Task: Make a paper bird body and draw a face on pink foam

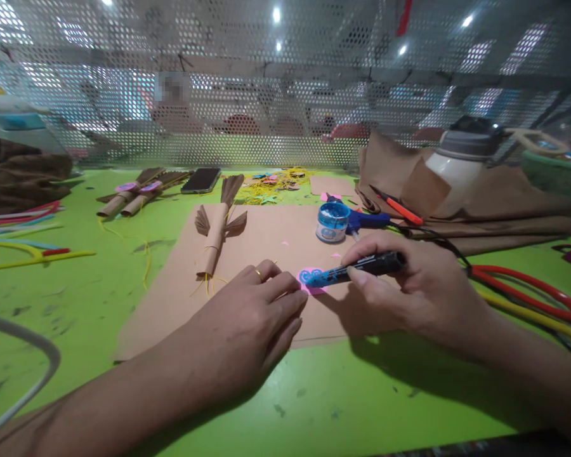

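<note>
My right hand (419, 292) grips a black marker (374, 266) whose front end is smeared with blue paint. Its tip rests on a small pink paper cutout (318, 290) marked with blue swirls. At the cutout's left edge, the curled fingertips of my left hand (261, 311) hold it down, partly covering it. Both lie over a brown paper sheet (171, 311). Beyond the marker stands an open jar of blue paint (332, 230). A rolled brown paper figure with pleated pieces (214, 244) lies on the sheet's far left part.
Two similar paper figures (128, 197) and a phone (200, 180) lie at the back left. A blue glue gun (368, 219), an orange-handled cutter (404, 209), folded brown paper (504, 225) and a bottle (461, 158) are right. Red-handled scissors (533, 295) lie beside my right wrist.
</note>
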The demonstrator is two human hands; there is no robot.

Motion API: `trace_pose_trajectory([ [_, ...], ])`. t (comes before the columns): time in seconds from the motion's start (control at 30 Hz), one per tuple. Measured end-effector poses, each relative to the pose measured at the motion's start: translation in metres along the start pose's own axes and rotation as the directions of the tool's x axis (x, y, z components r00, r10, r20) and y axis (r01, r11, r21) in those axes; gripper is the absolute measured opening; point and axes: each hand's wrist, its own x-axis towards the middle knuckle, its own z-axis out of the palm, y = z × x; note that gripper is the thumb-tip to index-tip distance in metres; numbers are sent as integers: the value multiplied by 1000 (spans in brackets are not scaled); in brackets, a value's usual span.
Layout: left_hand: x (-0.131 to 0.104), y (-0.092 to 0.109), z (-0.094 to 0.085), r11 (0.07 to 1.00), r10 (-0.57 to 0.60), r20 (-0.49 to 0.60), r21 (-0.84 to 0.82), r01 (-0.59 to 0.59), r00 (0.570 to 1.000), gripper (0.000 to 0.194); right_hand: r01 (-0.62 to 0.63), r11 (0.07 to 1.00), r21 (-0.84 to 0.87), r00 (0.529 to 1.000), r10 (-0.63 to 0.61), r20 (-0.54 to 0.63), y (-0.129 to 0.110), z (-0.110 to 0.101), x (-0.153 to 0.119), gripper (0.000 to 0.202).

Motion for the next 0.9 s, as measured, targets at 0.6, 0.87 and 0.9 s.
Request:
trace_pose_trajectory([
  [0.6, 1, 1, -1, 1000, 11, -6, -1, -11, 1000, 29, -124, 992, 21, 992, 124, -24, 6, 2, 3, 15],
  [0.87, -2, 1, -2, 1000, 0, 2, 6, 0, 1000, 29, -167, 983, 80, 984, 171, -48, 3, -3, 6, 13],
  [0.9, -2, 1, -2, 1000, -3, 2, 6, 3, 1000, 29, -172, 980, 99, 982, 178, -58, 2, -4, 7, 12],
])
